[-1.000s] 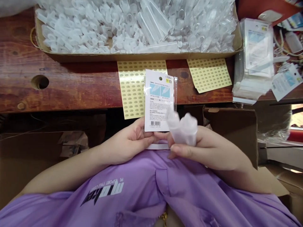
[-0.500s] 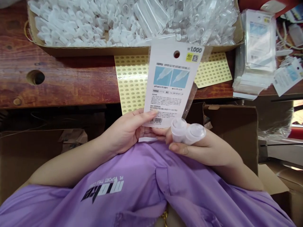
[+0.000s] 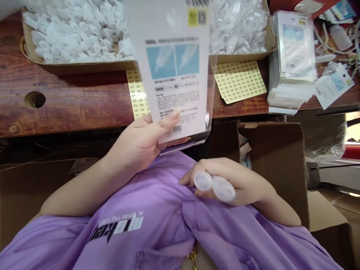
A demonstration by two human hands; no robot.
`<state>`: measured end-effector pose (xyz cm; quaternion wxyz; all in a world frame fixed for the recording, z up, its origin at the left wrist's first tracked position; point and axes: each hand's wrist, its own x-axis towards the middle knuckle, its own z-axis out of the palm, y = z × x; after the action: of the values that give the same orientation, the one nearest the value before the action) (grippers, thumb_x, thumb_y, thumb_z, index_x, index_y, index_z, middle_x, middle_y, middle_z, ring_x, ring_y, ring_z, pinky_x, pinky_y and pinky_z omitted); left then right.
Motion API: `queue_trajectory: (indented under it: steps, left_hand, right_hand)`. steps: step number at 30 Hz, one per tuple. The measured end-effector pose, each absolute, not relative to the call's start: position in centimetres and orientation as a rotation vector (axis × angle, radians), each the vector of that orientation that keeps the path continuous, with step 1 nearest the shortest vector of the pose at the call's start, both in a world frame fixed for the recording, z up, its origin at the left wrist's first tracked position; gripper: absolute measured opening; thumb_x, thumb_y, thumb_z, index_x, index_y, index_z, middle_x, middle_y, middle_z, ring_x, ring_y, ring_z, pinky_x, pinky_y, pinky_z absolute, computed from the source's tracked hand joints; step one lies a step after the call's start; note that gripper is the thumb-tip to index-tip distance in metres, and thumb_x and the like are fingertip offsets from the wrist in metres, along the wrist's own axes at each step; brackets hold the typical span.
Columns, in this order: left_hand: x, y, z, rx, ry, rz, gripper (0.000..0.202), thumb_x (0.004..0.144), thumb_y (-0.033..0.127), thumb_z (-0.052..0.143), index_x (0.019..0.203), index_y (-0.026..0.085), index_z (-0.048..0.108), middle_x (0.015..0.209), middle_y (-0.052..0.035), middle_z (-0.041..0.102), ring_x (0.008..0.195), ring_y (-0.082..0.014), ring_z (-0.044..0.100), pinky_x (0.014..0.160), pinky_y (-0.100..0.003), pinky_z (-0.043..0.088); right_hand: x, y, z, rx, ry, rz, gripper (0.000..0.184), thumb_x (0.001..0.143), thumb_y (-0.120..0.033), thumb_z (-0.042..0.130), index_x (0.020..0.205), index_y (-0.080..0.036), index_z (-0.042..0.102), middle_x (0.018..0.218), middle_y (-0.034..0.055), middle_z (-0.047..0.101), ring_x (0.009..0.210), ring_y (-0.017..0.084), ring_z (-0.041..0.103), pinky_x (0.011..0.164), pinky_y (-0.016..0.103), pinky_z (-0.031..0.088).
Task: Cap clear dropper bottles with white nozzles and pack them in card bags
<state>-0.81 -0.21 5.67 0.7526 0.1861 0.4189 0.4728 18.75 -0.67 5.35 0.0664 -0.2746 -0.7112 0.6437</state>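
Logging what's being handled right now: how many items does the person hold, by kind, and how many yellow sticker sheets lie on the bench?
Printed package card, in the left hand: 1
Clear plastic tubes, in the right hand: 2
Yellow sticker sheets on the bench: 2
Total: 5

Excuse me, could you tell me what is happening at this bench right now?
A person in a purple shirt sits at a wooden bench. The left hand holds up a printed card in a clear sleeve, thumb near the barcode. The right hand rests at the lap, holding two small clear plastic containers. On the bench stand a cardboard tray of plastic parts, yellow sticker sheets and a stack of packed cards.
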Motion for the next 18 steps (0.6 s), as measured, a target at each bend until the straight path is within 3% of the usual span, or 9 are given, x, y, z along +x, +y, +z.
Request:
queue_trajectory:
  steps: [3,9,14,18]
  left_hand:
    - [-0.7,-0.2,6.0,0.401,0.899,1.158,0.033,0.096,0.018,0.045,0.124,0.007,0.059,0.122,-0.0137,0.065,0.112,-0.0326,0.063,0.095,-0.063,0.047]
    - [-1.2,-0.2,5.7,0.387,0.776,1.242,0.035,0.100,0.024,0.035,0.110,0.010,0.065,0.107,-0.0089,0.071,0.119,-0.0233,0.060,0.088,-0.034,0.056]
    - [-1.4,-0.3,5.3,0.373,0.766,1.284,0.038,0.101,0.030,0.033,0.109,0.011,0.065,0.111,-0.0081,0.070,0.132,-0.0296,0.047,0.096,-0.047,0.051]
    - [-1.3,-0.4,5.0,0.350,0.806,1.187,0.032,0.098,0.031,0.042,0.106,0.014,0.068,0.120,-0.0056,0.067,0.134,-0.0320,0.043,0.098,-0.048,0.051]
  right_hand:
    - [18.1,-0.5,4.2,-0.938,-1.948,2.166,0.024,0.088,-0.038,0.057,0.093,-0.015,0.060,0.093,0.0072,0.070,0.084,0.016,0.067,0.075,0.028,0.053]
    - [16.8,0.1,1.9,-0.863,-1.311,2.656,0.033,0.083,-0.046,0.066,0.086,-0.014,0.058,0.094,0.0085,0.070,0.079,0.012,0.064,0.077,0.027,0.053]
    - [16.4,0.2,1.6,-0.823,-1.031,2.776,0.035,0.076,-0.045,0.073,0.081,-0.014,0.057,0.080,0.0031,0.071,0.073,0.009,0.065,0.075,0.025,0.053]
    - [16.3,0.6,1.9,-0.902,-0.891,2.831,0.038,0.071,-0.042,0.078,0.087,-0.013,0.060,0.085,0.0060,0.074,0.064,0.009,0.067,0.064,0.020,0.050]
